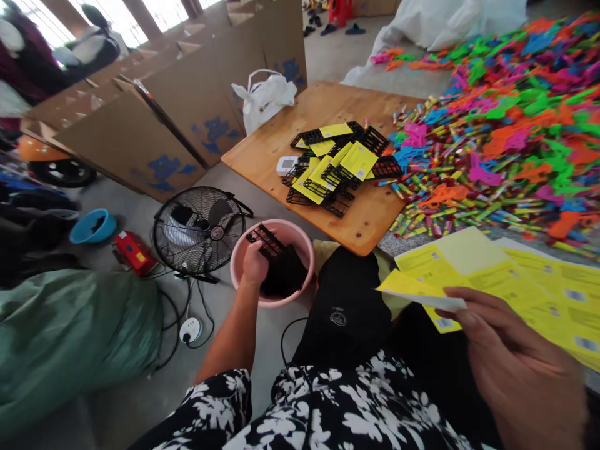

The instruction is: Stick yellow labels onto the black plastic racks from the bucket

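Evidently, your left hand (255, 265) is closed on the end of a black plastic openwork tray (270, 240), tilted at the mouth of a round pink plastic bucket (296, 236) in the middle of the frame. The bucket seems to sit beside your knee so that hand can reach in without leaning; its other contents are too dark to tell apart. Your right hand (520, 350), lower right, pinches a folded yellow printed paper card (415, 285) at one edge between thumb and fingers, which probably leaves its far end free. Loose yellow printed sheets (529, 284) spread just beyond that hand, likely kept there for easy picking.

Farther out, upper centre, a jumbled pile of black trays with yellow cards (335, 165) lies on a pale brown wooden tabletop (262, 153), perhaps heaped loosely to save space. A bright heap of plastic toy guns and small tubes (515, 131) fills the upper right.

As for looks, the held tray is dark, ladder-like and barred; the card is vivid yellow, with a whitish folded strip along its near edge.
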Action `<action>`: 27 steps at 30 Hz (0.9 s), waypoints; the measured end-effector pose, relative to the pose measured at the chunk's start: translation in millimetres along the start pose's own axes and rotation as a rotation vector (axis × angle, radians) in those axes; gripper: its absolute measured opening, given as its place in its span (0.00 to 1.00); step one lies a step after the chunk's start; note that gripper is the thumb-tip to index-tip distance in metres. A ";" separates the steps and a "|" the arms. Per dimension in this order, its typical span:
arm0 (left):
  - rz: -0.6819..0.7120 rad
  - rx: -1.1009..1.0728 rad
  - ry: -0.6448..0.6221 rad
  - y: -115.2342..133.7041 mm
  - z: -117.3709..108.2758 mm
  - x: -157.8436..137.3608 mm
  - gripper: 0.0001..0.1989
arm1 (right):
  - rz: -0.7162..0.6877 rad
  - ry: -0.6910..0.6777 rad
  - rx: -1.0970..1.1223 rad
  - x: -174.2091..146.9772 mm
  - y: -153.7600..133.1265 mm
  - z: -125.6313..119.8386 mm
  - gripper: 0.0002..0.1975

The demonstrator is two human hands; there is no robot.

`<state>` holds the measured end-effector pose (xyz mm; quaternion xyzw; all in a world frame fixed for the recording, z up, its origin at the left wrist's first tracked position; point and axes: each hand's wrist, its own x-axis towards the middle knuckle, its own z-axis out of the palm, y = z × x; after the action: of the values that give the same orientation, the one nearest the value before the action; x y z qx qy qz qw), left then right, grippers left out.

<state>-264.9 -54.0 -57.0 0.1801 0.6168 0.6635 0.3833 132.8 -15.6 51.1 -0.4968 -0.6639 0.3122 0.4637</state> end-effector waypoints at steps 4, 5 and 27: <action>-0.134 -0.474 -0.178 27.9 41.3 -44.8 0.31 | -0.229 0.061 0.048 2.1 -20.9 29.5 0.03; -0.187 -0.528 -0.244 30.5 56.6 -53.4 0.32 | -0.284 0.062 0.053 2.5 -24.9 35.2 0.05; -0.418 -0.349 -0.336 19.1 194.4 -89.4 0.12 | -0.312 0.387 0.008 5.7 -16.7 11.8 0.04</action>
<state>-74.7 13.9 16.1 0.0882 0.4451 0.6272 0.6330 115.3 -14.8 63.0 -0.4371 -0.6300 0.1384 0.6268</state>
